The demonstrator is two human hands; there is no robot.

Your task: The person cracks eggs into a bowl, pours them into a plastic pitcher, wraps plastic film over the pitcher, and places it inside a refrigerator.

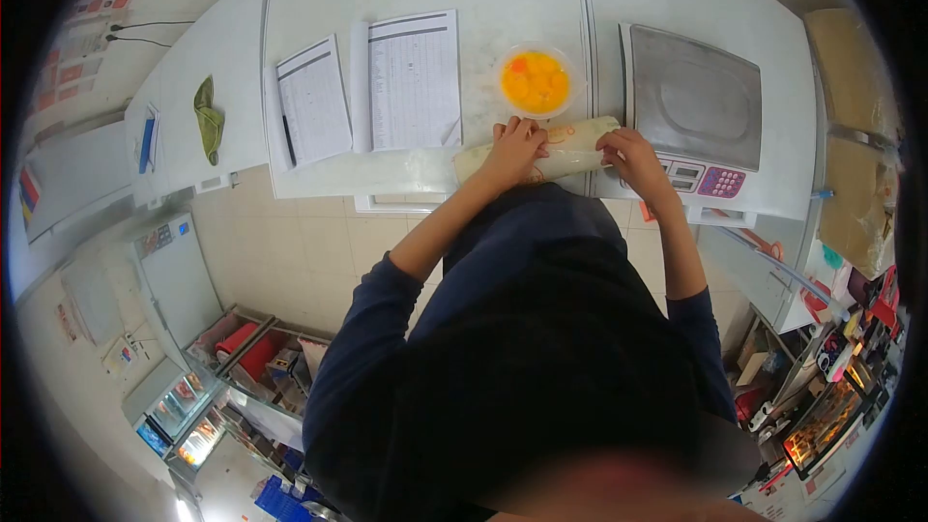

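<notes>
A pale, cream-green roll (572, 147) with orange print and a shiny, plastic-looking surface lies along the counter's front edge, close to my body. My left hand (517, 150) rests on its left half with bent fingers gripping the surface. At the roll's right end, my right hand (633, 162) pinches the edge between thumb and fingers. Just behind the roll stands a round clear tub (570, 66) holding orange-yellow contents that look like egg yolks (535, 82). The undersides of both hands' fingers are partly hidden.
To the right sits a weighing scale (696, 101) with a purple keypad (720, 182). Printed sheets (414, 82) and a clipped form (314, 101) lie left of the tub. A green cloth (207, 121) is farther left. Cardboard boxes (851, 87) stand at the far right.
</notes>
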